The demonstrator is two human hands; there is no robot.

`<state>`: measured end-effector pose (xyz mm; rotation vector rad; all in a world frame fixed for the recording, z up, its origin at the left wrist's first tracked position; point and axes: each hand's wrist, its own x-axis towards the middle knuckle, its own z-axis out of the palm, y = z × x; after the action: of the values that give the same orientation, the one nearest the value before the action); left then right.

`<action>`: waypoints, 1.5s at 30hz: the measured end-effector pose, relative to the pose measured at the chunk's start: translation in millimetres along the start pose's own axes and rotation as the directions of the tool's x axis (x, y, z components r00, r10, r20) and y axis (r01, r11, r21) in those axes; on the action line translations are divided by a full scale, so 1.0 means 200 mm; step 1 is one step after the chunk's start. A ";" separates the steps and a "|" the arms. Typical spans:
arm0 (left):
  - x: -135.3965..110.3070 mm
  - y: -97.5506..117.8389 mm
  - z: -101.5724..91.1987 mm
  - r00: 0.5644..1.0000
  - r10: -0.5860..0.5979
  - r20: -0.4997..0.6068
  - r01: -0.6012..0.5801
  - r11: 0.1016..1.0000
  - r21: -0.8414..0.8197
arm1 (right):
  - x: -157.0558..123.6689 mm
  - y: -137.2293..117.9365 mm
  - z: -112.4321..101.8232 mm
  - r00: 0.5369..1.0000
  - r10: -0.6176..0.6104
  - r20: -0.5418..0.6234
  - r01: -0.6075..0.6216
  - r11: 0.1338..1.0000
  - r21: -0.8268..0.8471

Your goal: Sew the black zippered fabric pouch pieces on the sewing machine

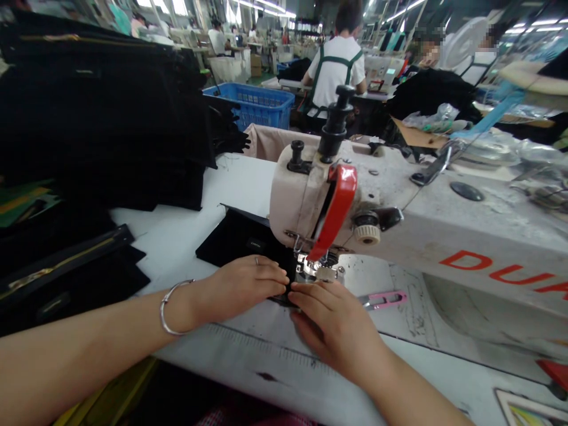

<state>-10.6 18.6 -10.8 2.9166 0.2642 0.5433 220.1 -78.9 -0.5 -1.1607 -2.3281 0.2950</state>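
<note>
A black fabric piece (242, 239) with a small label lies under the head of a sewing machine (310, 195). My left hand (246, 287), with a ring and a silver bangle, rests on it, fingers stretched out and close together, the thumb hidden. Just right of those fingertips, my right hand (335, 325) is closed at the fabric's near edge, thumb below and fingers bent on top, in front of the presser foot (306, 269). The fingertips of the two hands almost meet. Pink-handled thread snips (386, 300) lie right of the needle area.
A tall stack of black fabric pieces (110, 118) rises at the left. Nearer, a black piece with a gold zipper (57, 269) lies on the white table (177, 231). Behind are a blue basket (261, 103) and a seated person (339, 65). Plastic-wrapped items (492, 148) sit behind the machine arm.
</note>
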 end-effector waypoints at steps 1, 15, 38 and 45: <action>0.01 -0.01 0.00 1.000 0.000 0.006 -0.001 1.000 0.012 | 0.00 0.00 0.00 1.000 0.004 -0.010 -0.004 1.000 -0.010; 0.15 -0.16 -0.01 0.985 -0.172 -0.005 0.171 0.983 -0.071 | 0.02 0.02 0.03 0.997 0.083 -0.011 -0.083 0.994 -0.074; 0.13 -0.28 0.04 0.992 -0.120 0.040 0.120 0.993 -0.001 | 0.03 0.02 0.04 0.995 0.097 -0.002 -0.097 0.994 -0.055; 0.15 -0.23 -0.03 0.985 -0.117 0.126 0.101 0.986 0.132 | 0.03 0.02 0.03 0.996 0.084 -0.009 -0.085 0.995 -0.057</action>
<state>7.9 70.5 -4.6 3.0192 0.4525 0.3237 217.5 -71.6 -5.3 -1.2881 -2.2988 0.2552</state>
